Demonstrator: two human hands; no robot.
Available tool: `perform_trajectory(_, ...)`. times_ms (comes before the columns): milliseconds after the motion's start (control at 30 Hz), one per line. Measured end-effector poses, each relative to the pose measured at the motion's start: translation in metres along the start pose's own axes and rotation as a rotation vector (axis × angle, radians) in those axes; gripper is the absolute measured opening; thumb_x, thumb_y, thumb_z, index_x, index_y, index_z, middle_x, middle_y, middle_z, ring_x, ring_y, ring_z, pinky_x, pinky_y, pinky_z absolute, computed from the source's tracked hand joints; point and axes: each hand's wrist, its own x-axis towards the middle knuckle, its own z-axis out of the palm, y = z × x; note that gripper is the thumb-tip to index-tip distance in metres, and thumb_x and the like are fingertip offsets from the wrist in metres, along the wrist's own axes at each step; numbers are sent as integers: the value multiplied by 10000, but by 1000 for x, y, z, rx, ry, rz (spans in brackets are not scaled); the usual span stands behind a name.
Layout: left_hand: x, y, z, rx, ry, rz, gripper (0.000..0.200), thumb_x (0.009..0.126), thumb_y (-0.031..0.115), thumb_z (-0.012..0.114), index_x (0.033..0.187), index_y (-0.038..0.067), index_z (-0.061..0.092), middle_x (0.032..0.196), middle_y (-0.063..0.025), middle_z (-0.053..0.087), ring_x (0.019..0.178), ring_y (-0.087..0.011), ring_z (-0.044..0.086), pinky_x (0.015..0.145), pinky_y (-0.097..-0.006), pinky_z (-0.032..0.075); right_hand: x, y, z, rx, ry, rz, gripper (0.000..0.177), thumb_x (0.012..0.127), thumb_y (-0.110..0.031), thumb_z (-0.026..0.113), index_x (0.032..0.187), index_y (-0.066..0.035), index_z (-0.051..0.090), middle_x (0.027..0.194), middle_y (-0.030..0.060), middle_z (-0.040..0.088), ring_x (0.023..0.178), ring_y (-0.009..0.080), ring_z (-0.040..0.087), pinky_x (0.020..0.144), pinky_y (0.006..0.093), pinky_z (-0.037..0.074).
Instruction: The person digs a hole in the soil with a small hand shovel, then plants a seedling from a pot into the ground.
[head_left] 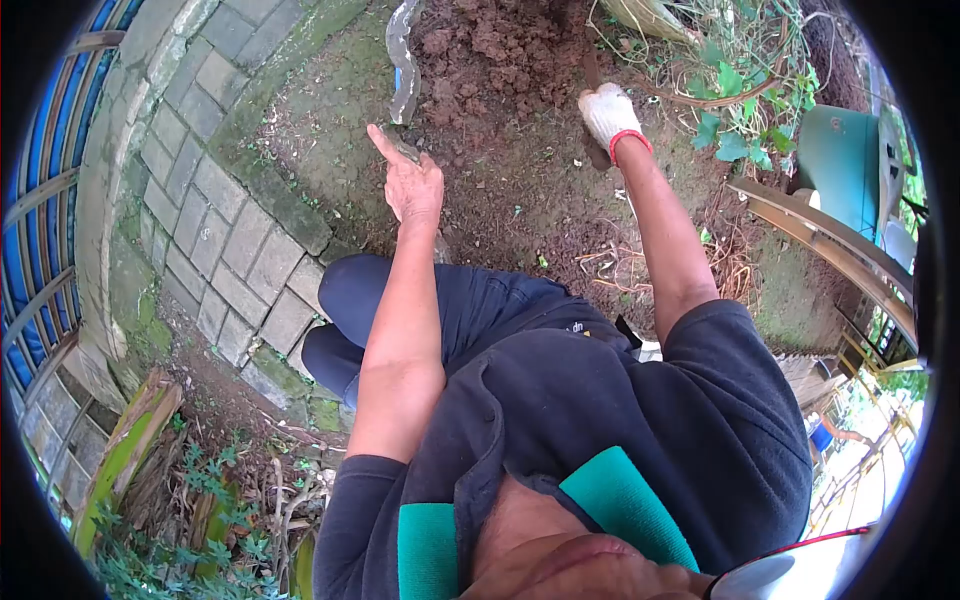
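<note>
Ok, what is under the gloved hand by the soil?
The gloved right hand is closed on a dark handle, with loose brown soil beneath. The glove covers the handle's middle, and its working end cannot be made out.

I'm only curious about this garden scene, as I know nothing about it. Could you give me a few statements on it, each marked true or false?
1. The right hand wears a white glove with a red cuff. True.
2. The left hand is gloved too. False: it is bare.
3. The right hand grips a dark handle over the soil. True.
4. The ground at the left is wooden decking. False: it is paving blocks, partly mossy.
</note>
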Motion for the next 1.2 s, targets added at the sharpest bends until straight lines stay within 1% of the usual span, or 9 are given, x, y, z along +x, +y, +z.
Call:
perform_trajectory(167, 4, 0, 1, 5, 7, 9, 1021, 872, 196, 607, 1507, 154, -192, 1043, -289, 653, 960, -427, 647, 892, -488, 492, 50, -22, 7, 30, 47, 124, 436, 839, -268, 486, 1050, 71, 663, 1166, 312, 603, 1157, 407, 574, 972, 442, 473)
perform_trajectory(300, 2, 5, -3, 13, -37, -29, 1014, 872, 177, 597, 1504, 145, -195, 1050, -294, 651, 964, -437, 641, 895, -493, 488, 178, -35, 55, -178, -111, -68, 446, 811, -244, 500, 1118, 38, 660, 1243, 268, 586, 1215, 367, 548, 1000, 418, 456)
perform_trajectory(333, 4, -3, 6, -8, 42, 27, 1019, 853, 180, 616, 1512, 145, -162, 957, -306, 657, 897, -469, 640, 869, -516, 480, 188, -30, 65, -187, -123, -68, 443, 796, -244, 518, 1113, 26, 669, 1245, 267, 586, 1202, 367, 558, 994, 409, 462)
perform_trajectory(433, 2, -2, 5, -25, 75, 58, 1016, 855, 177, 610, 1512, 140, -163, 973, -302, 658, 902, -465, 641, 870, -515, 481, 140, -52, 38, 21, 20, 98, 447, 785, -244, 536, 1112, 29, 670, 1245, 262, 590, 1196, 366, 563, 990, 407, 465)
perform_trajectory(533, 1, 3, -3, -20, -37, -19, 996, 867, 160, 594, 1514, 135, -163, 1157, -296, 611, 968, -426, 641, 891, -487, 491, 135, -54, 39, -17, 37, 69, 443, 788, -246, 537, 1090, 50, 670, 1215, 274, 601, 1180, 374, 572, 987, 415, 468)
perform_trajectory(700, -3, -1, 0, -19, -25, -4, 988, 871, 160, 585, 1512, 132, -167, 1116, -289, 624, 963, -422, 641, 895, -482, 487, 25, -81, 18, -50, 115, -126, 401, 887, -282, 460, 1008, 38, 668, 1079, 296, 639, 1037, 442, 616, 946, 480, 482)
perform_trajectory(833, 1, 2, -2, -34, -21, 3, 985, 874, 161, 580, 1512, 138, -170, 1126, -286, 625, 973, -425, 639, 901, -481, 485, -33, -65, 5, 13, 177, -71, 418, 923, -342, 447, 920, 25, 647, 987, 302, 650, 978, 449, 631, 915, 492, 491)
perform_trajectory(1033, 0, -1, 0, -33, -18, 14, 983, 877, 165, 581, 1511, 140, -170, 1156, -290, 619, 991, -428, 637, 915, -477, 483, 28, -26, 16, 52, 34, -3, 350, 858, -219, 459, 894, 7, 723, 1020, 295, 657, 977, 407, 652, 875, 470, 514)
perform_trajectory(1200, 1, -2, 0, -25, -22, 18, 991, 875, 168, 589, 1510, 133, -171, 1173, -299, 610, 977, -439, 639, 902, -487, 490, 76, -40, 38, -494, 95, -317, 335, 849, -173, 460, 940, -3, 734, 1049, 274, 664, 982, 396, 662, 881, 453, 527)
